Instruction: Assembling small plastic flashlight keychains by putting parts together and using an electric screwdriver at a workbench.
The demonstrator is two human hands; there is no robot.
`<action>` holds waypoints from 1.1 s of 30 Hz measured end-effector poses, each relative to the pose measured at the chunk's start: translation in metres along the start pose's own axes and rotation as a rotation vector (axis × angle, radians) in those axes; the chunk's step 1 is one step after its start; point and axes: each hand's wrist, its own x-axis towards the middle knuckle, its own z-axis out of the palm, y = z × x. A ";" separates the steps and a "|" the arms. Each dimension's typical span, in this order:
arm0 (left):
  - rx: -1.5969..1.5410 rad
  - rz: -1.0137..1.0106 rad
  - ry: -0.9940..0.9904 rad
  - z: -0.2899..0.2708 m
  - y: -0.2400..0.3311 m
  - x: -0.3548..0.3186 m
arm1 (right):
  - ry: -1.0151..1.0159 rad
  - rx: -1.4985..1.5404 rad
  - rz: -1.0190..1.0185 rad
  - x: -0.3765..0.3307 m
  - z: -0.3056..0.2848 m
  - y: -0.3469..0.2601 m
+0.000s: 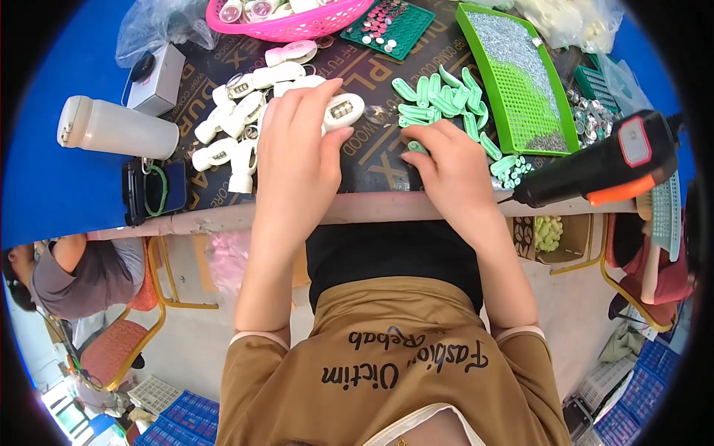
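Note:
My left hand [297, 152] is closed round a white plastic housing [355, 111]. Its rounded end sticks out past the fingers, and an oval opening there shows small metal parts; my hand covers the rest. Thumb and fingers of my right hand [452, 165] pinch a small mint-green plastic piece [417, 147] low over the table's near edge. Just beyond that hand lies a loose heap of similar green curved pieces [445, 97]. Several more white housings [243, 111] are piled to the left of my left hand, some with the same oval opening.
A green tray [513, 137] of small metal parts stands right of the heap. An electric screwdriver [595, 160] lies near the right edge. A pink basket [297, 26] and a dark green tray [420, 33] are at the back. A white bottle [119, 126] and phone [134, 189] are left.

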 end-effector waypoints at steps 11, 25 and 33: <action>-0.289 -0.065 -0.117 0.041 0.010 -0.029 | 0.251 0.252 -0.190 -0.072 -0.008 0.015; -0.218 -0.064 -0.445 0.003 0.011 -0.015 | 0.202 -0.003 -0.197 -0.085 -0.015 0.011; 0.047 0.293 -0.509 0.005 -0.003 0.011 | 0.109 -0.060 -0.154 -0.081 -0.022 0.003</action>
